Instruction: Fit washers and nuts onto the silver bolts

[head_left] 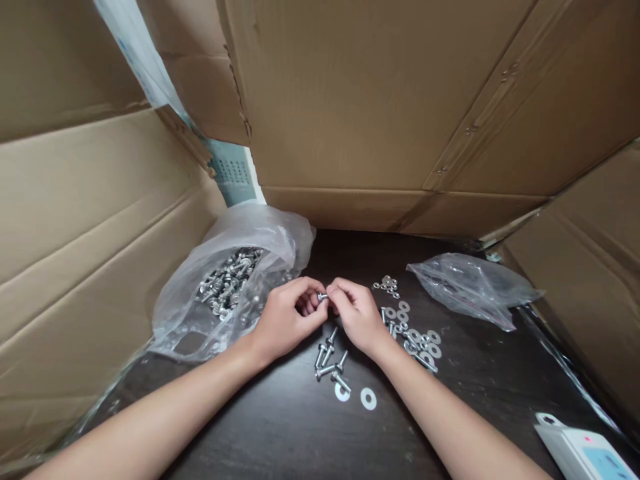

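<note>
The bolt [323, 297] lies directly between the hands, its long axis running roughly crosswise, neither hand clearly nearer. It looks short, silvery and shiny, partly hidden by fingers. Left hand [286, 315] and right hand [358, 316] come together, each pinching an end. Nearer the body, loose bolts [325, 371] lie on the dark table [270, 427].

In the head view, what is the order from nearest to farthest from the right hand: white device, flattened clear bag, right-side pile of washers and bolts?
From the right hand:
1. Pile of washers and bolts: just to its right.
2. Flattened clear bag: farther right, toward the back.
3. White device: lower right corner.
</note>
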Action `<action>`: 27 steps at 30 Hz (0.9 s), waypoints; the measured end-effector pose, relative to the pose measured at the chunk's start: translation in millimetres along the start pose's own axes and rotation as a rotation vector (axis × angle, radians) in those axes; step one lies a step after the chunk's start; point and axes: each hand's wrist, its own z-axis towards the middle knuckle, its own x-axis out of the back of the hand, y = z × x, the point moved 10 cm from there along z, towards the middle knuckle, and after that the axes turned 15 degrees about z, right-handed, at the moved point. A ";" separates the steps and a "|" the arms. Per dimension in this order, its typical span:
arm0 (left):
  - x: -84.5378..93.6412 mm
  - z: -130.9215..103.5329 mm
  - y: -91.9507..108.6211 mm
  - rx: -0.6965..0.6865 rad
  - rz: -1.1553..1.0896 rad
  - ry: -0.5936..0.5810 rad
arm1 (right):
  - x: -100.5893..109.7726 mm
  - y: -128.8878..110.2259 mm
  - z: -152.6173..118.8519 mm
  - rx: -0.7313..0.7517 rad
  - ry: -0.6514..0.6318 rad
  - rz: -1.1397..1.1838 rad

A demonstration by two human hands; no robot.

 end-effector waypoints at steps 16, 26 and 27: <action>0.7 -0.5 -1.9 0.013 -0.025 0.020 | 5.7 0.6 -0.2 0.021 0.026 0.089; 0.5 -1.4 -2.2 0.004 -0.028 0.019 | 0.5 -0.3 0.8 0.007 -0.021 0.031; 0.6 -1.3 -2.3 0.003 -0.026 0.020 | 0.1 0.2 0.8 0.004 -0.023 0.028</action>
